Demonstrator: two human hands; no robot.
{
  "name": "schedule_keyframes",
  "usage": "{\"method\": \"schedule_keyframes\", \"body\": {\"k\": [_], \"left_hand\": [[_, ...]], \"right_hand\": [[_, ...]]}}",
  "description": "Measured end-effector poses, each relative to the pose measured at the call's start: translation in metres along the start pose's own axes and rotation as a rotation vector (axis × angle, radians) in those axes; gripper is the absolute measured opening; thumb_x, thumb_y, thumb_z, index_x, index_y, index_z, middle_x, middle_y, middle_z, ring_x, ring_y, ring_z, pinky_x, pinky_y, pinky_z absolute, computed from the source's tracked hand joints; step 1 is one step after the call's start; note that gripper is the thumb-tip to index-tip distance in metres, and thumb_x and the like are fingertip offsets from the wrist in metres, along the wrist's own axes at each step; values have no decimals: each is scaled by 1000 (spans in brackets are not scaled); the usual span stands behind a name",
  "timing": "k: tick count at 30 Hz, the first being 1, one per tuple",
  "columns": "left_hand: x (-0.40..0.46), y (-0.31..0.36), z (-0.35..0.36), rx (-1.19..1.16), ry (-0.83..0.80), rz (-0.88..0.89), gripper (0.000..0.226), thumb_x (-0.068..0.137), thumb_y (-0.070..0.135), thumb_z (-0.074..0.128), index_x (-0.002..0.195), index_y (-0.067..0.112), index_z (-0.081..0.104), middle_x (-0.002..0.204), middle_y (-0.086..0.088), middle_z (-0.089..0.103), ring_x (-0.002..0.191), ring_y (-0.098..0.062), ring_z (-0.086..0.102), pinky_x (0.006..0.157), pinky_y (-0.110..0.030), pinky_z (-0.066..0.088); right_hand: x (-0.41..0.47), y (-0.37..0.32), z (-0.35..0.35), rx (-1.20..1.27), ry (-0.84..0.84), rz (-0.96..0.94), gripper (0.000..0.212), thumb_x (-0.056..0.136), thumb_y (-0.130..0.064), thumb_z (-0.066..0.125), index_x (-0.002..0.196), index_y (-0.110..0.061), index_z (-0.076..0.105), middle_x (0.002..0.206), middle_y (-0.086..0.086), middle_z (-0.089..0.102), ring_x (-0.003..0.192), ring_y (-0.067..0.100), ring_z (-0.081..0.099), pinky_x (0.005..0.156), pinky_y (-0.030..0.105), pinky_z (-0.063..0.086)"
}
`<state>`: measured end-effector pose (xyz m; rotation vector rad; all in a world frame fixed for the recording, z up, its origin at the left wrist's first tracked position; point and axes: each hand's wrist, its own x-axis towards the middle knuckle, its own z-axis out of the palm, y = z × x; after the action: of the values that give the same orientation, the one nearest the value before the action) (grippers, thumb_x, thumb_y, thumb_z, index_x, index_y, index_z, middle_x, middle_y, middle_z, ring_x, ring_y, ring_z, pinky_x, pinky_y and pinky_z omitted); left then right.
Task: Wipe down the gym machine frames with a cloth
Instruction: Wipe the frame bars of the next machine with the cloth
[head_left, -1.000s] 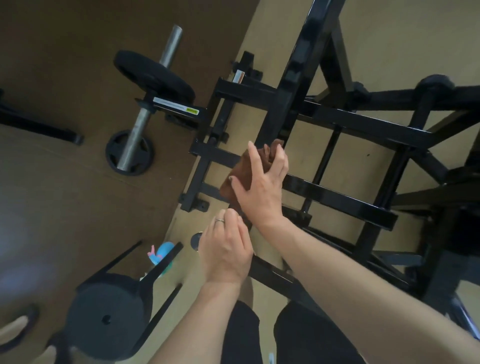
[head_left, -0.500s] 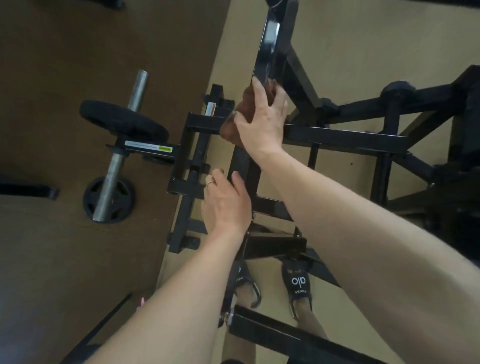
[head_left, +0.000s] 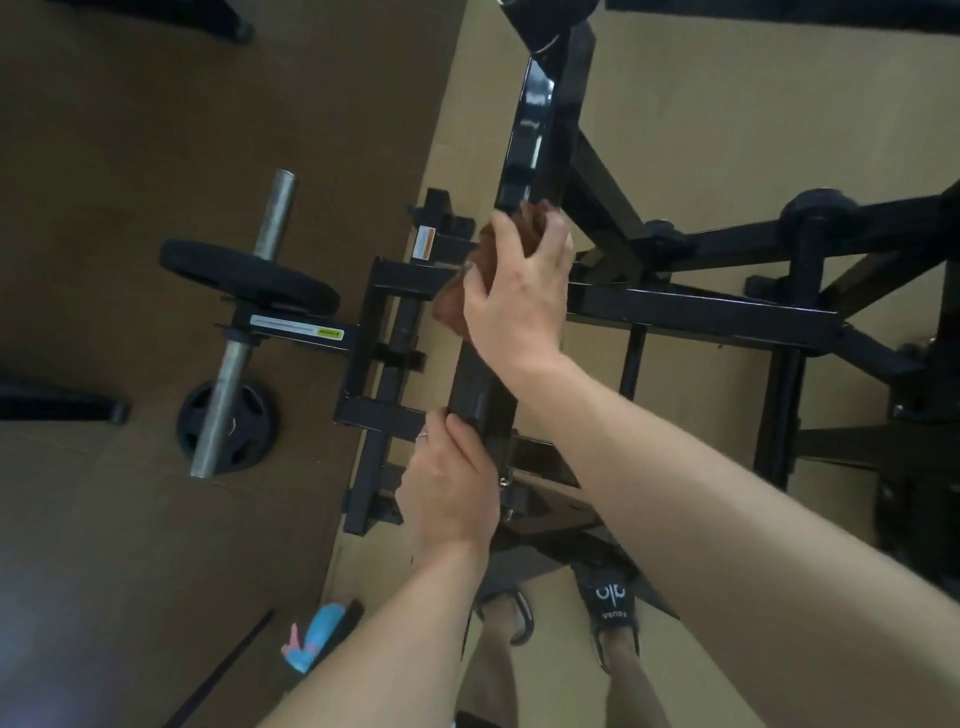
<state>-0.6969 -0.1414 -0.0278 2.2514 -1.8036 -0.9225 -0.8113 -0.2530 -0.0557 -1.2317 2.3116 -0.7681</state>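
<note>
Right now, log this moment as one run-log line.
step: wiping upright black frame post | right hand: presses brown cloth on post | left hand: grips post lower down

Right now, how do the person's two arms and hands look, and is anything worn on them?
Both forearms are bare, with no sleeves, watch or gloves in view. The left hand wears a thin silver-coloured ring on one finger. The right hand shows no ring or other jewellery on the parts that are visible. No markings show on either arm.
</note>
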Motion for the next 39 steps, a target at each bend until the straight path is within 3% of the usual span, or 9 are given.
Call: {"method": "schedule_keyframes", "body": {"k": [3, 5, 9, 14, 16, 21, 25, 29, 39], "left_hand": [[0, 0, 2, 15, 8, -1, 53, 105, 39, 21, 133, 13, 57, 108, -5, 70, 97, -25, 67, 69, -23, 36], [1, 0, 3, 9, 6, -2, 53, 105, 39, 21, 131, 12, 58, 106, -5, 71, 93, -23, 67, 60, -14, 30], [3, -2, 3, -11, 8, 4, 49, 106, 36, 23, 127, 12, 60, 102, -4, 70, 86, -18, 64, 58, -7, 24], [0, -2, 3, -41, 23, 42, 73, 96, 52, 7, 130, 14, 59, 109, -4, 70, 95, -23, 68, 60, -15, 33], [1, -1, 2, -42, -2, 25, 67, 98, 49, 11, 132, 15, 58, 113, -4, 70, 99, -23, 67, 64, -18, 36], [3, -1, 3, -56, -35, -12, 57, 100, 42, 17, 128, 14, 58, 109, -5, 70, 92, -24, 67, 55, -11, 25], [2, 0, 0, -93, -53, -14, 60, 98, 45, 16, 132, 16, 56, 112, -4, 69, 94, -23, 67, 58, -17, 34], [3, -2, 0, -92, -57, -11, 56, 102, 42, 19, 136, 14, 55, 111, -3, 68, 94, -19, 66, 59, -6, 28], [5, -3, 4, -100, -34, 22, 63, 104, 42, 15, 131, 8, 61, 107, -11, 73, 87, -24, 70, 58, -5, 28]], "right_hand": [[62, -3, -4, -32, 50, 11, 51, 94, -34, 62, 143, -27, 49, 156, 17, 25, 144, 37, 28, 117, 56, 38], [101, -4, -7, -73, 69, 19, 49, 94, -35, 60, 141, -28, 50, 154, 16, 29, 142, 36, 32, 116, 55, 38], [139, -7, -14, -174, 100, 20, 47, 97, -35, 55, 142, -28, 48, 152, 14, 33, 141, 34, 34, 119, 50, 34], [103, -7, -10, -130, 126, -27, 46, 95, -37, 60, 139, -29, 51, 157, 14, 30, 145, 35, 30, 119, 52, 36], [62, -4, -5, -94, 125, -46, 42, 93, -37, 64, 133, -29, 54, 159, 13, 27, 148, 35, 27, 118, 55, 37], [-5, 1, 5, -104, 59, -71, 42, 93, -35, 69, 132, -25, 58, 159, 16, 25, 150, 37, 24, 119, 58, 35], [19, 1, 3, -130, 88, -87, 34, 89, -31, 72, 121, -24, 63, 155, 18, 32, 145, 38, 31, 115, 56, 40], [75, -1, -2, -170, 108, -51, 35, 90, -33, 69, 123, -26, 61, 157, 16, 30, 144, 37, 33, 115, 53, 41], [175, -4, -18, -169, 76, 23, 32, 91, -37, 61, 122, -30, 58, 151, 13, 33, 137, 35, 37, 113, 47, 42]]}}
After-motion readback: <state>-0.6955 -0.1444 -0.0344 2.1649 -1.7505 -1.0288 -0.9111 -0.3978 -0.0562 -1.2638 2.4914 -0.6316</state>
